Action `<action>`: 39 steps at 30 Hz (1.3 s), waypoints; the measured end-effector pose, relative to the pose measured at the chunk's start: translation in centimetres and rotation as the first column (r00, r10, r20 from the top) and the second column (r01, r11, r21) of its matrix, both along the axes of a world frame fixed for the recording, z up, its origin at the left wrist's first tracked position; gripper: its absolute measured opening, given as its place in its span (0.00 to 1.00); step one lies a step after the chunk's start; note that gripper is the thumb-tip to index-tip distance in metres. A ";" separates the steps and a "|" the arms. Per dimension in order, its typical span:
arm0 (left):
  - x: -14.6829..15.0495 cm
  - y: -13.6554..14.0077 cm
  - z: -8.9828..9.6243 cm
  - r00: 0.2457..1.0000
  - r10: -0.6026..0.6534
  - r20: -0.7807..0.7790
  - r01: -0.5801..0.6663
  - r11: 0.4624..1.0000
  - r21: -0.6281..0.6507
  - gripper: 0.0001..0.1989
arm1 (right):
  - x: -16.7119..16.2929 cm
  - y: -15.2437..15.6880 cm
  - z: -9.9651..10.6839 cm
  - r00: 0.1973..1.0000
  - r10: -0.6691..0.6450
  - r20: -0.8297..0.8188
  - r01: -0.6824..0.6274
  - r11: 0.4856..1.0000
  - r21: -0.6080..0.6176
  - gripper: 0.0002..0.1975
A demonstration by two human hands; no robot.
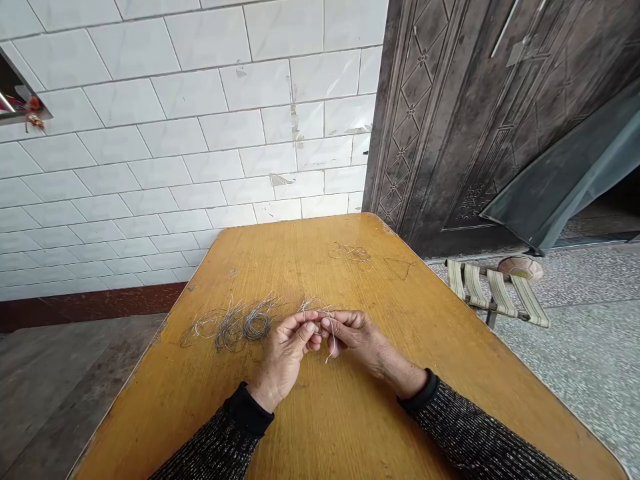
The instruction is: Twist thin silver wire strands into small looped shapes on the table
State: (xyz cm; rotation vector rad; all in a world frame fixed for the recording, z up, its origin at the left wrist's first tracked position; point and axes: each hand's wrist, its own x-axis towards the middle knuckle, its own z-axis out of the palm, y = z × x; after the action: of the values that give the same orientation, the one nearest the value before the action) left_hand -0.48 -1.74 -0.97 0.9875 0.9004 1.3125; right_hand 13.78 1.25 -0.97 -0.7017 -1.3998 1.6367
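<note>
Over the middle of the table, my left hand (285, 350) and my right hand (357, 340) meet, thumbs and fingers pinched close together. Between them runs a thin pale wire (333, 341), one end hanging below the right thumb. Both hands appear to grip it, though the fingertips hide where. Beyond the fingers, pale wire ends (309, 303) fan out; whether they belong to the held wire I cannot tell. Left of my left hand lie a coiled grey wire bundle (257, 325), a looser grey bundle (229, 330) and a thin spread-out coil (204, 323).
The wooden table (320, 427) reaches a white tiled wall (200, 120). Thin loops of wire (356, 253) lie at its far right. Beside it stand a folding stool with striped straps (497, 290) and a round object (520, 267), near a dark carved door (450, 120) with a grey curtain (570, 173).
</note>
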 end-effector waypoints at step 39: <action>0.0 -0.4 0.6 0.936 -0.056 -0.349 0.076 0.996 0.046 0.16 | -0.2 0.1 -0.7 0.987 -0.009 -0.163 0.000 0.998 -0.059 0.14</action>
State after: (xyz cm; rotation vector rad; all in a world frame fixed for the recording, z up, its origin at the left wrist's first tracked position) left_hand -0.43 -2.11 -0.35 1.3119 1.0889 1.1303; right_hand 13.59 1.31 -1.71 -0.5896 -1.2372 1.6975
